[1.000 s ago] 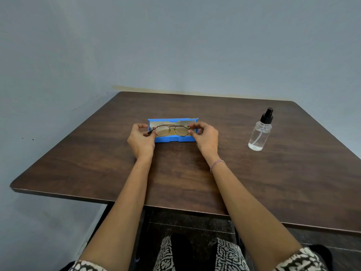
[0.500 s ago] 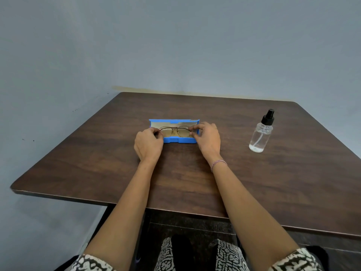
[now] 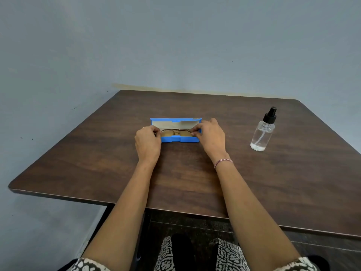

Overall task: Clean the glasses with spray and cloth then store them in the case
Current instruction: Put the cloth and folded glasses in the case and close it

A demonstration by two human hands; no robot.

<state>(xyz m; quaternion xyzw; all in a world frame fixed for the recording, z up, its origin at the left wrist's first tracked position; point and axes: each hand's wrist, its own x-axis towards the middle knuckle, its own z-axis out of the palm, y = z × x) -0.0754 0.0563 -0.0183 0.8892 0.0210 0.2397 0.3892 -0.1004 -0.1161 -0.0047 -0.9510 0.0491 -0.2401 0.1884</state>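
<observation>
Our left hand (image 3: 147, 142) and right hand (image 3: 212, 136) each pinch an end of the glasses (image 3: 175, 131), low in the open case (image 3: 179, 139) between them. Released askew, we judge, a temple could catch the wall and the lid pinch a lens. Right of the right hand stands the bottle (image 3: 262, 133); no writing is legible.

Bare forearms (image 3: 125, 212), red-and-white thread bracelet (image 3: 223, 163) on right wrist, black-and-white patterned sleeves (image 3: 88, 266), matching trousers (image 3: 228, 257)
</observation>
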